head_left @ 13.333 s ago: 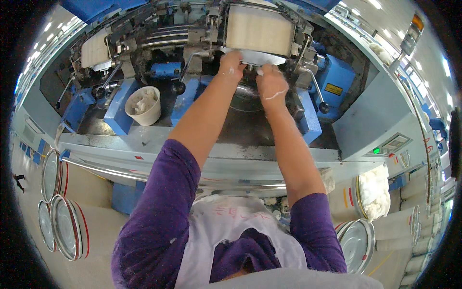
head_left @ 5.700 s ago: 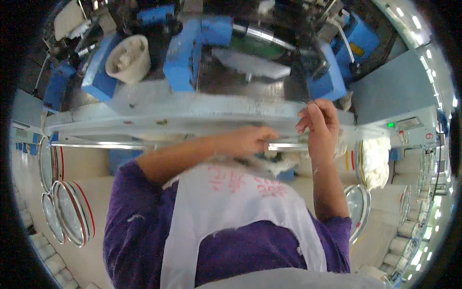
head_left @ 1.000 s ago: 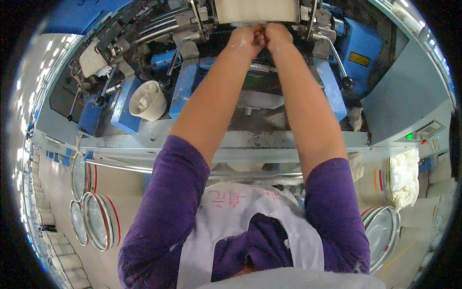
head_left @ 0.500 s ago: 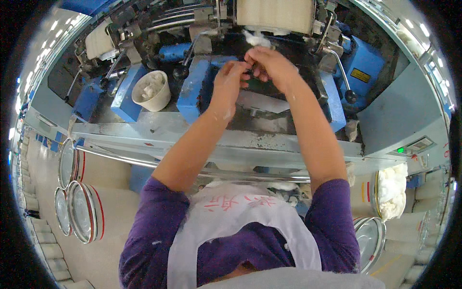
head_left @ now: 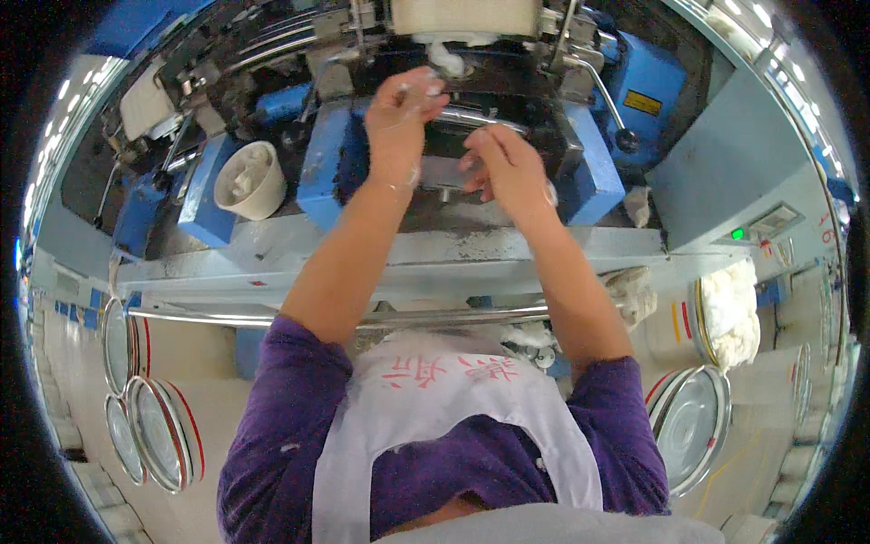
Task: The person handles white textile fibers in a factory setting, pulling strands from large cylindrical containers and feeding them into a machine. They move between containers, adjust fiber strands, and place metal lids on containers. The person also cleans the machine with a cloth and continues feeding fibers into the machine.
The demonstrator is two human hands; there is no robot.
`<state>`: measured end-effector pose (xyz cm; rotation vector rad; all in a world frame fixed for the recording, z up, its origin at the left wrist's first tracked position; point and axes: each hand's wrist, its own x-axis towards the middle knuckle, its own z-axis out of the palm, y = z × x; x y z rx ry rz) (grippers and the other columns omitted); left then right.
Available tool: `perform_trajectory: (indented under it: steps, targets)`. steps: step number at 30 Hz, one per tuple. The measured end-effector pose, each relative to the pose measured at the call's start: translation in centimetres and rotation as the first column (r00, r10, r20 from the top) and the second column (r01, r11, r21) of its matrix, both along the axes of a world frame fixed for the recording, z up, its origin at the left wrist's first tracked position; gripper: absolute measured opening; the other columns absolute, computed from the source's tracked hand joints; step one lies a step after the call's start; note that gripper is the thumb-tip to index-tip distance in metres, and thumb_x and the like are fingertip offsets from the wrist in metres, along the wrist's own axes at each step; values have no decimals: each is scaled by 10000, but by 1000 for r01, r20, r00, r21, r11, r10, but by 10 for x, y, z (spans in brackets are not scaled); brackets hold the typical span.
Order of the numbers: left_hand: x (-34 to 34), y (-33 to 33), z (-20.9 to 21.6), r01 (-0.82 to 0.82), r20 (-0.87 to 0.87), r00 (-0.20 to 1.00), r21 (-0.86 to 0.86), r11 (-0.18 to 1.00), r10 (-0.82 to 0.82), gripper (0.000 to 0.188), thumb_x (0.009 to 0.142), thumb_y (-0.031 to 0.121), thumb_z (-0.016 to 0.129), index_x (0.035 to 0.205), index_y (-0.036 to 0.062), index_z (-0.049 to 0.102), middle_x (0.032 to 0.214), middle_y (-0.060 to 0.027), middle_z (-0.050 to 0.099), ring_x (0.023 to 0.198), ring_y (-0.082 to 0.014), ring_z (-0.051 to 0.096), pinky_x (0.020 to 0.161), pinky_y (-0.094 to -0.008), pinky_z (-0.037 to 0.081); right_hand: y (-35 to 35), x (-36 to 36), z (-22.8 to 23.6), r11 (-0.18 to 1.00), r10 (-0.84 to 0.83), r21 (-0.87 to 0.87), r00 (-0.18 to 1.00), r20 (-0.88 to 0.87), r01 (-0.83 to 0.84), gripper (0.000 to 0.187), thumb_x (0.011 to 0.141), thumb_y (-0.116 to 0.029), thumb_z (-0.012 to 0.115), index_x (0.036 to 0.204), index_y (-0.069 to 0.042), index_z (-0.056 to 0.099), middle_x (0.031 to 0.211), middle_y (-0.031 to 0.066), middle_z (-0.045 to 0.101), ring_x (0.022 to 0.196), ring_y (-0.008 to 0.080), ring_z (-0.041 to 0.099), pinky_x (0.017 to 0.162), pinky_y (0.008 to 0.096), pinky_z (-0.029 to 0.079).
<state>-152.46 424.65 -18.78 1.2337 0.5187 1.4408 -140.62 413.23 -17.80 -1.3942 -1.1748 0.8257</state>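
Over the open middle section of a textile machine [head_left: 521,243], my left hand [head_left: 399,122] is raised with its fingers curled together. A trace of white shows at its fingertips; whether it is fibre I cannot tell. Just beyond those fingers hangs a tuft of white cotton fibre [head_left: 445,60], under a cream-coloured block [head_left: 464,16]. My right hand [head_left: 509,172] is lower and nearer, apart from the left, its fingers bent inward; anything inside them is hidden. Between and behind the hands lies a shiny metal roller [head_left: 473,119].
A white tub [head_left: 253,184] with fibre scraps stands left on the machine, beside a blue housing [head_left: 327,168]. A black-knobbed lever [head_left: 625,140] sticks out at right. Tall cans [head_left: 159,433] stand low left; a can heaped with white fibre [head_left: 728,313] is at right.
My hands have parted: the left went up and the right came down toward me. The roller between them now shows. The view has shifted, so the machine sits further left.
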Motion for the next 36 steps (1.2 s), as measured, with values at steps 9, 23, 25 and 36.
perform_trajectory:
  steps: [9,23,25,36]
  targets:
    - [3,2,-21,-76,-68,995,-40,996,73,198,984,76,479,1081,52,650,882,-64,627,679,-125,613,585,-247,471,-129,116,-47,724,-687,244,705,178,645,287,915,-188,655,1191,-107,666,951,43,693,743,123,631,648,262,505]
    - [-4,-8,-25,-101,-29,995,-132,986,98,192,976,155,504,1054,83,664,873,-56,657,700,-142,622,618,-271,474,-17,43,21,769,-573,637,382,725,-55,223,887,-109,648,1087,-18,685,999,140,673,903,304,641,820,365,509]
    - [-4,-9,-24,-104,-31,994,-135,985,101,197,981,152,496,1050,81,666,864,-55,654,691,-140,622,612,-269,473,52,29,20,771,-570,635,394,721,-47,257,894,-210,646,1088,-49,696,1040,166,673,948,360,634,850,413,503]
    - [0,-7,-29,-54,71,995,-146,988,65,169,960,96,506,1008,74,666,836,-30,634,647,-114,586,567,-250,447,155,20,-18,821,-560,559,355,749,115,186,875,-240,624,963,-98,705,960,139,696,888,359,658,761,438,521]
